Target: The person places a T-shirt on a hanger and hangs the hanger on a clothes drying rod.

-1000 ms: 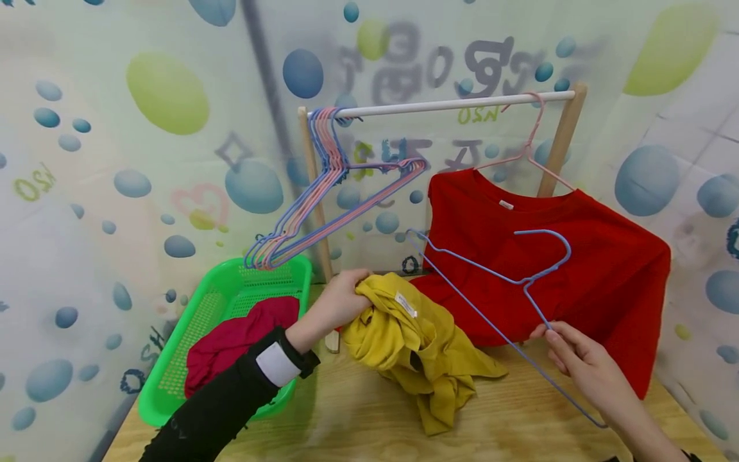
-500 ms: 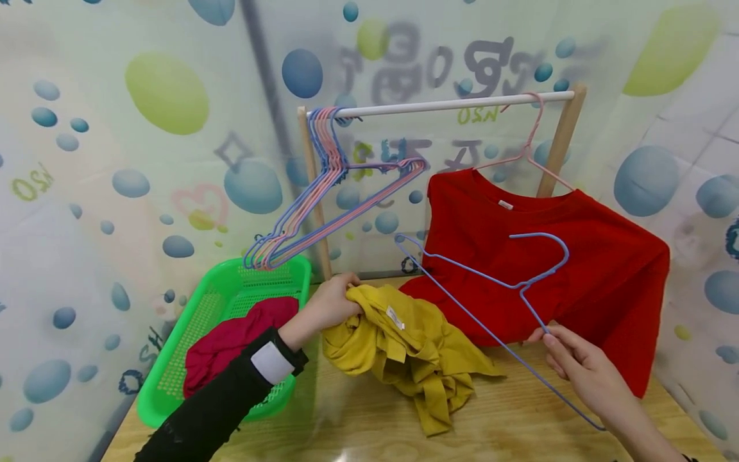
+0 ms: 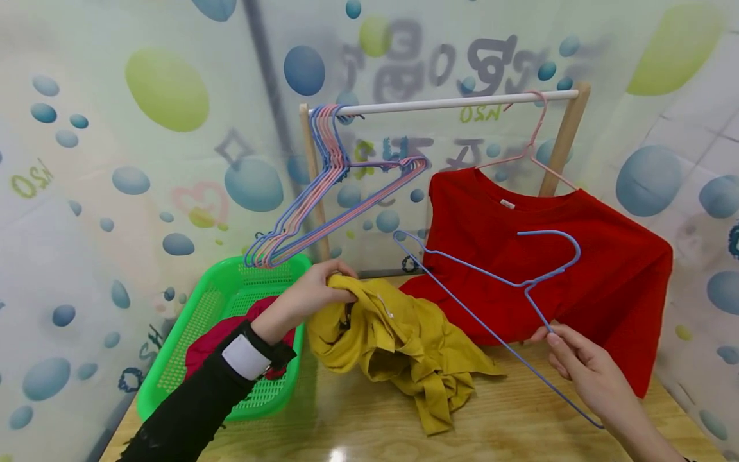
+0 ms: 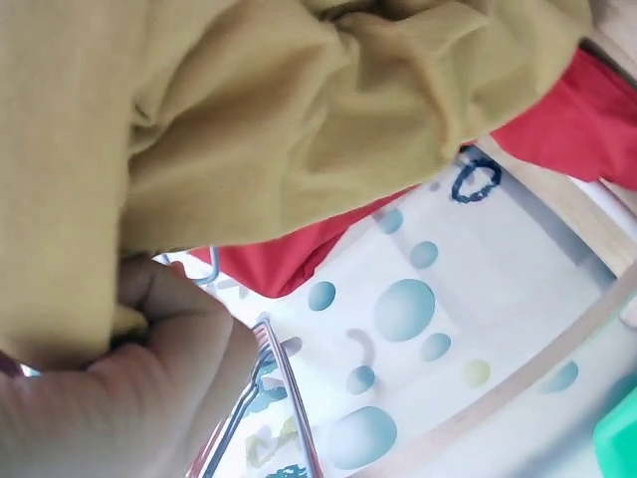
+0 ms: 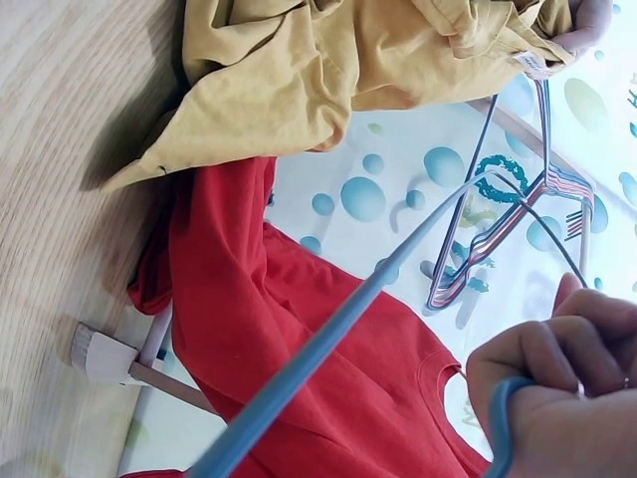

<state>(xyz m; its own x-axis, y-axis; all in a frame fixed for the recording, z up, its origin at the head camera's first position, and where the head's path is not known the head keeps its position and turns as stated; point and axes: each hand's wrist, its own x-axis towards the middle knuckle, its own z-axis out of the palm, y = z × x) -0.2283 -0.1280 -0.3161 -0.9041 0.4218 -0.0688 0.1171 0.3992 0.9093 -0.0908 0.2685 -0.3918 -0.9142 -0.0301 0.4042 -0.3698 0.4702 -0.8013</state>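
A crumpled yellow shirt lies partly on the wooden table, its left end lifted. My left hand grips that end near the white label; in the left wrist view the fingers curl into the cloth. The right hand pinches a blue hanger by one shoulder, its hook pointing up and its far end tilted toward the yellow shirt. Behind the hanger, a red shirt hangs on a pink hanger at the rack's right side.
The rack's white rail carries several blue and pink hangers at its left end. Below them stands a green basket with a dark red garment inside. A patterned curtain closes off the back.
My left hand has moved left and slightly up, drawing the yellow shirt's end with it and spreading the folds. The right hand and blue hanger stay nearly in place.
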